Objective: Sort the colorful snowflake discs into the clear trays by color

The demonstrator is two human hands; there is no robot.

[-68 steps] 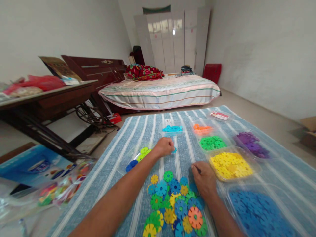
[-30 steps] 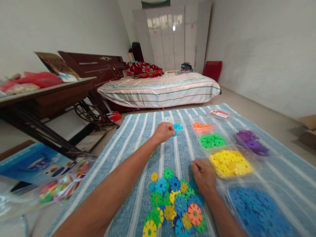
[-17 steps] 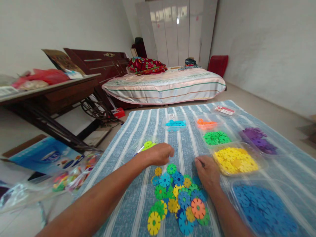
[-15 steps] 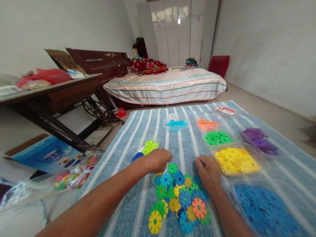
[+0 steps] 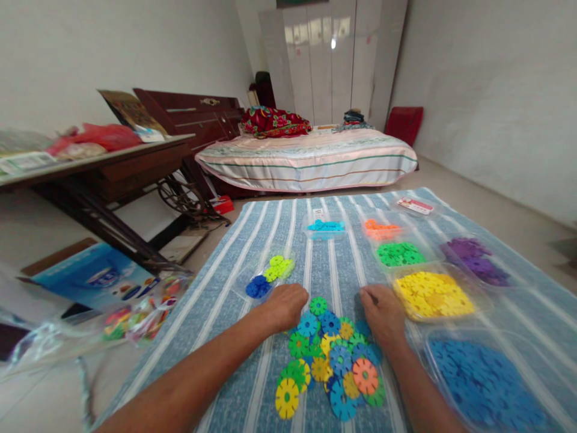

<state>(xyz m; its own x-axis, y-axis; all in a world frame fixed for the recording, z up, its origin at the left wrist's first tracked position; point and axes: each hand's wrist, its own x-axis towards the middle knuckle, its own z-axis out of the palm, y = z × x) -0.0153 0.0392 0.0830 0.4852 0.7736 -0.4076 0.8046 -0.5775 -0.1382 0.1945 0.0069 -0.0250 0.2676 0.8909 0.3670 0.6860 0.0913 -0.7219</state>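
A loose pile of multicoloured notched plastic discs lies on the striped cloth in front of me. At the pile's upper left edge is my left hand, its fingers curled together; whatever they may hold is hidden. My right hand rests on the cloth at the pile's upper right, also closed, with its grip out of sight. A green disc lies between the hands. Just beyond my left hand, a clear container holds lime-yellow discs and dark blue discs.
To the right stand clear tubs of blue, yellow, green and purple discs. Farther back are orange and light blue discs. A bed stands beyond the table, a sewing-machine table at left.
My left hand has drawn slightly back toward me, uncovering more of the dark blue discs. My right hand stays nearly in place. The whole view has shifted a little.
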